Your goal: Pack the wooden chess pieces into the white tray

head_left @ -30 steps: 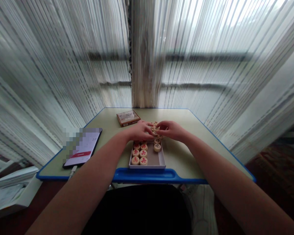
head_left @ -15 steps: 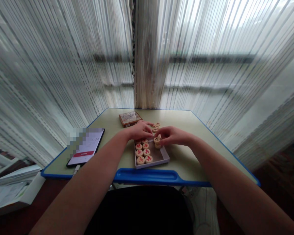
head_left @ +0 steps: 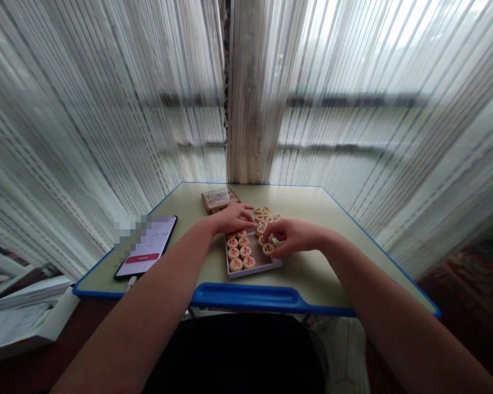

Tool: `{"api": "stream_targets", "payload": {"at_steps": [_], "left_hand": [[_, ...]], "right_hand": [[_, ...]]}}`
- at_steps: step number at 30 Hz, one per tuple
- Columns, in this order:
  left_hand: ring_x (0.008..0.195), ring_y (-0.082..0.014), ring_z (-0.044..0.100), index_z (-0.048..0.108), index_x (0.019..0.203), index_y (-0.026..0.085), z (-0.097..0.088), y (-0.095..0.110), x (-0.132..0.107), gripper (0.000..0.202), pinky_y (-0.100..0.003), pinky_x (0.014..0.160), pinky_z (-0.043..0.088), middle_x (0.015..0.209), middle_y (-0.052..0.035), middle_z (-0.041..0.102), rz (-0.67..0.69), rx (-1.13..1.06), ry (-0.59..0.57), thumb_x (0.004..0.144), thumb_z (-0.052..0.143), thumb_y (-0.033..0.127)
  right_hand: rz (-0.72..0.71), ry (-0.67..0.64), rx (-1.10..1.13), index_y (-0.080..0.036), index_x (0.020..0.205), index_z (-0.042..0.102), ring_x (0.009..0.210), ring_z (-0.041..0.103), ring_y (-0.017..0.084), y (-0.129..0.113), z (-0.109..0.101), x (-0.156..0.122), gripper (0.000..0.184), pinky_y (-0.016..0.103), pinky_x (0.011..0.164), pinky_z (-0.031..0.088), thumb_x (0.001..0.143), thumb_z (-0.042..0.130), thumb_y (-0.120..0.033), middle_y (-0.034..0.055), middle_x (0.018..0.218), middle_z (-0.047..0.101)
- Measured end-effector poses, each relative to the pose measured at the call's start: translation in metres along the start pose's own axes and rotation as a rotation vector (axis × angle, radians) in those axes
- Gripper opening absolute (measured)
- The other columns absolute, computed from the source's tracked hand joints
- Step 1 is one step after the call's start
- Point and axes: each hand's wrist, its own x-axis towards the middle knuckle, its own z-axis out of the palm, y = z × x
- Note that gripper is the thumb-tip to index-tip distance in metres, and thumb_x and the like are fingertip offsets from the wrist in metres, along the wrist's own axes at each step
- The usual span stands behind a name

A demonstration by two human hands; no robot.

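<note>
My right hand pinches a round wooden Chinese chess piece with a black character between thumb and fingers, over the right side of a shallow white box. Red-lettered chess pieces stand in two columns along the box's left side. My left hand rests at the far left end of the box, fingers stretched out and apart, holding nothing I can see; it partly hides the far pieces. Several loose black-lettered pieces are grouped at and beyond the box's far right end, partly behind my right hand.
A brown printed box lies behind my left hand. To the left, a phone with a white cable lies on the table. A blue pencil groove runs along the near edge. Pleated curtains hang behind.
My right hand has moved slightly right and nearer with the black-lettered piece, now tilted face toward me. More loose pieces show behind it. My left hand stays almost in place.
</note>
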Motion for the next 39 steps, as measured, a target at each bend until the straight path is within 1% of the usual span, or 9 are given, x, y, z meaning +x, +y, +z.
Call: {"api": "stream_targets", "payload": {"at_steps": [5,11,16,20,22,25,28,31,39], "left_hand": [[0.114,-0.0203,0.047,0.070,0.086,0.019,0.001,-0.003,0.000,0.029,-0.030,0.101,0.030,0.132,-0.0058,0.046,-0.026,-0.099,-0.029,0.075,0.055,0.042],[0.113,-0.0202,0.048,0.070,0.084,0.018,0.001,-0.004,0.000,0.030,-0.029,0.099,0.032,0.132,-0.0060,0.046,-0.017,-0.142,-0.034,0.073,0.056,0.042],[0.113,-0.0194,0.048,0.070,0.084,0.018,0.001,-0.004,0.000,0.029,-0.028,0.099,0.032,0.132,-0.0054,0.046,-0.021,-0.146,-0.041,0.073,0.056,0.042],[0.113,-0.0201,0.048,0.070,0.085,0.018,0.001,-0.003,0.000,0.029,-0.029,0.100,0.032,0.132,-0.0059,0.047,-0.025,-0.132,-0.044,0.073,0.056,0.041],[0.114,-0.0204,0.048,0.070,0.085,0.018,0.001,-0.003,-0.001,0.030,-0.029,0.100,0.032,0.131,-0.0057,0.047,-0.018,-0.127,-0.042,0.074,0.056,0.041],[0.114,-0.0206,0.048,0.070,0.085,0.018,0.000,-0.002,-0.001,0.029,-0.029,0.100,0.032,0.131,-0.0054,0.047,-0.012,-0.125,-0.043,0.074,0.056,0.041],[0.114,-0.0208,0.048,0.070,0.086,0.019,0.000,-0.001,0.000,0.028,-0.030,0.100,0.032,0.132,-0.0054,0.046,-0.015,-0.121,-0.050,0.074,0.056,0.040],[0.115,-0.0206,0.047,0.070,0.085,0.019,-0.001,0.000,0.000,0.027,-0.029,0.100,0.032,0.132,-0.0055,0.046,-0.012,-0.126,-0.056,0.073,0.057,0.039],[0.114,-0.0204,0.048,0.070,0.084,0.018,-0.001,0.000,0.000,0.027,-0.028,0.100,0.032,0.132,-0.0055,0.046,-0.016,-0.148,-0.058,0.072,0.057,0.039]], "right_hand": [[-0.005,0.022,-0.051,-0.020,0.093,0.065,0.053,0.036,0.008,-0.004,0.003,0.000,0.032,0.020,0.048,0.025,0.061,0.065,-0.026,-0.0048,0.060,0.040],[0.011,0.038,-0.066,-0.022,0.093,0.065,0.052,0.036,0.007,-0.007,0.004,0.000,0.031,0.020,0.048,0.026,0.062,0.064,-0.024,-0.0045,0.060,0.042],[-0.005,-0.007,-0.036,-0.021,0.094,0.066,0.052,0.036,0.007,-0.010,0.002,-0.002,0.033,0.020,0.048,0.026,0.061,0.067,-0.028,-0.0052,0.059,0.040],[0.011,-0.044,-0.017,-0.020,0.094,0.067,0.053,0.038,0.007,-0.010,0.002,-0.002,0.032,0.020,0.049,0.027,0.062,0.064,-0.024,-0.0051,0.058,0.042],[0.004,-0.016,-0.020,-0.020,0.094,0.067,0.052,0.037,0.007,-0.009,0.003,-0.001,0.030,0.020,0.049,0.027,0.065,0.060,-0.021,-0.0052,0.057,0.040],[-0.027,0.104,-0.078,-0.019,0.094,0.068,0.051,0.035,0.007,-0.009,0.006,0.002,0.029,0.022,0.050,0.028,0.068,0.057,-0.021,-0.0047,0.055,0.041],[-0.072,0.190,-0.141,-0.020,0.095,0.069,0.055,0.042,0.009,-0.010,0.011,0.006,0.029,0.023,0.055,0.032,0.068,0.059,-0.026,-0.0013,0.062,0.053],[-0.127,0.177,-0.200,-0.022,0.091,0.070,0.065,0.051,0.012,-0.011,0.016,0.010,0.025,0.024,0.062,0.037,0.070,0.058,-0.027,0.0028,0.078,0.063],[-0.164,0.177,-0.267,-0.021,0.088,0.071,0.076,0.056,0.016,-0.011,0.017,0.013,0.021,0.027,0.072,0.041,0.072,0.059,-0.028,0.0055,0.086,0.062]]}}
